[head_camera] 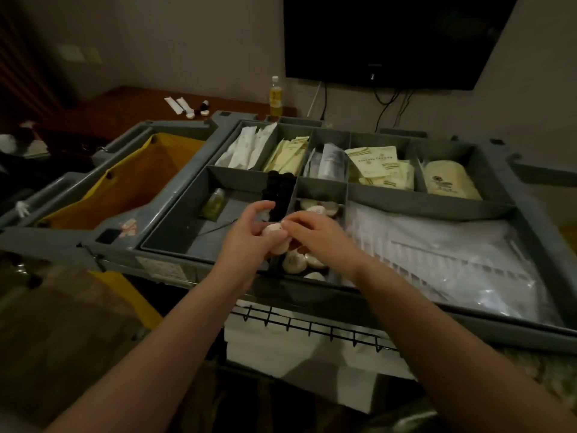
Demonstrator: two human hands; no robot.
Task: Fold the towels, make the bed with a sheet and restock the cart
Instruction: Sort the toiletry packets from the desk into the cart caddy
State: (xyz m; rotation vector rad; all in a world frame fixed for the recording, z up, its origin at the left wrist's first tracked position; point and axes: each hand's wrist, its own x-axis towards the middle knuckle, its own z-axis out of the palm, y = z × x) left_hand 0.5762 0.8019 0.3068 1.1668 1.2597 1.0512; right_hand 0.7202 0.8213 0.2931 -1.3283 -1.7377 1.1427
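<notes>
Over the front edge of the cart, the left hand cups a small round soap, its grip curled around it. The right hand pinches the same soap with a narrow grip. The soap is round, with no long side, its flat face up. More spare soaps lie in the box just below. Dark caps stand just behind the hands. A little yellow bottle lies to the left, and white plastic bags lie to the right.

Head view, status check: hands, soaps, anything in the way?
Left hand holds a wrapped soap over the soap compartment. Right hand touches the same soap, grip unclear. Spare soaps lie below; nothing blocking.
</notes>
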